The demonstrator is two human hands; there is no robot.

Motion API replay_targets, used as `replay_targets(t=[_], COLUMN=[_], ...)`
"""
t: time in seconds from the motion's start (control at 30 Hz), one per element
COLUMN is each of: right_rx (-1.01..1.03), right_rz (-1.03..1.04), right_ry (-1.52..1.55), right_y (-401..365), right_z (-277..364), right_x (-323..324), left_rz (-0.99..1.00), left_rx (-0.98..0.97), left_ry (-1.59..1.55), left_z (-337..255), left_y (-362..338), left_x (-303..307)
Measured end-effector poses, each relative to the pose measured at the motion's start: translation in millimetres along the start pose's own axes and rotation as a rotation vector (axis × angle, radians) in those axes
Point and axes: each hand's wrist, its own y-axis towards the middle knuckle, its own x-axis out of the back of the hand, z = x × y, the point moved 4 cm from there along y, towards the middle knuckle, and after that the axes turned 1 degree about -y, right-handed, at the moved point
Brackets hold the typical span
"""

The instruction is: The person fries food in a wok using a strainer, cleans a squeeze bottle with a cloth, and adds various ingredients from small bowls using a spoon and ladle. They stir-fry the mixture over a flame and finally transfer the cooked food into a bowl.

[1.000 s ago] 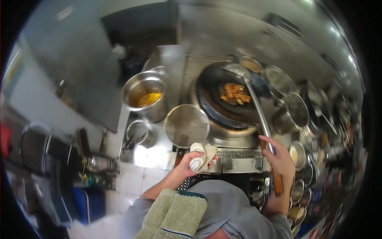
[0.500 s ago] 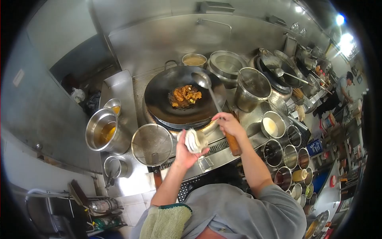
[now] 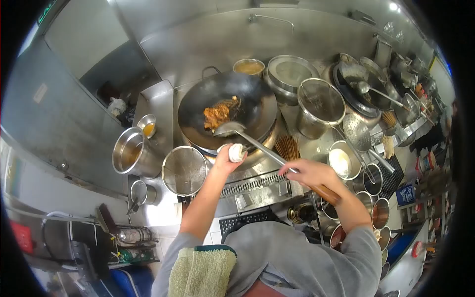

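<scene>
My left hand is closed around a folded white cloth at the near rim of a large black wok. Whether the cloth grips the wok's edge or a handle is hidden. In my right hand is a long ladle with a wooden grip, held by its shaft. The ladle's bowl is down in the near part of the wok, beside a pile of glossy brown-orange food pieces. The wok sits tilted on its burner.
Left of the wok stand a steel pot and a round mesh strainer. To the right are a bamboo brush, a tall steel pot, a perforated skimmer and a bowl of white contents. Behind is a pot of brownish liquid.
My left hand has brought the cloth to the wok's near rim. My right hand has pulled the ladle's bowl from the far right of the wok toward me. The food has shifted.
</scene>
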Motion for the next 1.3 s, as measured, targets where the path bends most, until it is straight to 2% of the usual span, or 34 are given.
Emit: replay_targets(t=[0.03,0.1,0.17,0.2,0.23,0.3,0.33,0.37,0.43,0.5,0.53,0.6,0.63,0.67,0.7,0.83,0.87,0.93,0.97,1.0,1.1,1.13,1.17,1.23,1.3], right_rx=[0.256,0.329,0.313,0.302,0.238,0.091,0.043,0.086,0.217,0.285,0.21,0.329,0.388,0.141,-0.098,-0.11,-0.158,0.046,0.205,0.112,0.219,0.191,0.185,0.162,0.093], right_rz=[-0.159,-0.238,-0.209,-0.194,-0.173,-0.081,-0.095,-0.163,-0.319,-0.431,-0.403,-0.425,-0.45,-0.301,-0.153,-0.044,-0.033,-0.12,-0.245,-0.267,-0.474,-0.503,-0.508,-0.513,-0.371], right_ry=[-0.191,-0.322,-0.321,-0.306,-0.264,-0.187,-0.26,-0.296,-0.285,-0.38,-0.337,-0.282,-0.296,-0.129,0.029,0.081,-0.029,-0.169,-0.326,-0.309,-0.329,-0.355,-0.348,-0.333,-0.219], right_y=[20.5,46.9,33.8,25.6,17.2,6.6,12.6,20.7,48.8,37.8,25.5,-2.6,-17.7,-40.2,-58.5,-76.5,-70.7,-26.6,6.2,11.2,49.4,37.4,25.8,-3.0,-32.3], right_z=[-10.5,-23.2,-18.9,-14.1,-7.3,4.5,8.0,9.0,-13.1,-8.1,-7.7,-6.9,-3.8,15.4,31.7,26.4,38.3,21.4,-4.1,20.0,-3.6,9.6,15.3,20.4,39.0], right_x=[-4.0,-12.7,2.7,3.9,10.7,23.2,21.9,18.3,2.6,-13.5,-17.3,-15.5,-20.9,-19.1,-16.3,-13.0,-10.9,-15.2,-18.2,-18.8,-33.6,-36.6,-40.1,-43.9,-44.8], left_rz=[0.084,-0.03,0.102,0.009,-0.044,0.021,-0.002,0.108,0.032,0.003,0.016,-0.051,0.017,0.083,0.012,0.01,0.014,0.037,0.053,0.062,0.079,0.129,0.155,-0.007,0.027], left_rx=[-0.106,-0.201,-0.102,-0.122,-0.12,-0.121,-0.171,-0.157,-0.255,-0.17,-0.154,-0.181,-0.155,-0.126,-0.187,-0.089,-0.085,-0.092,-0.134,-0.149,-0.216,-0.154,-0.121,-0.108,-0.099], left_ry=[-0.023,-0.087,-0.055,0.067,0.065,-0.021,-0.071,-0.055,-0.021,0.027,0.09,0.02,-0.012,-0.042,-0.002,0.069,0.069,0.074,0.064,0.065,0.017,-0.001,0.143,0.136,-0.013], left_z=[9.1,35.0,60.3,65.5,62.6,38.3,26.5,20.2,45.0,83.4,94.4,91.2,70.6,50.1,34.0,10.3,5.5,-1.0,1.8,9.7,53.7,69.1,79.5,79.2,41.5], left_y=[11.5,-20.6,-65.8,-91.6,-98.2,-76.9,-72.6,-59.9,-59.4,-74.2,-94.1,-136.2,-122.8,-109.8,-105.6,-110.4,-102.8,-79.5,-71.1,-62.6,-70.7,-77.7,-97.8,-126.8,-121.3], left_x=[7.1,3.9,14.5,6.0,6.3,2.0,-8.0,-7.0,9.3,45.0,42.7,9.2,8.8,8.3,3.1,-14.2,-13.0,-4.2,0.7,7.9,40.0,58.5,66.2,51.5,28.6])
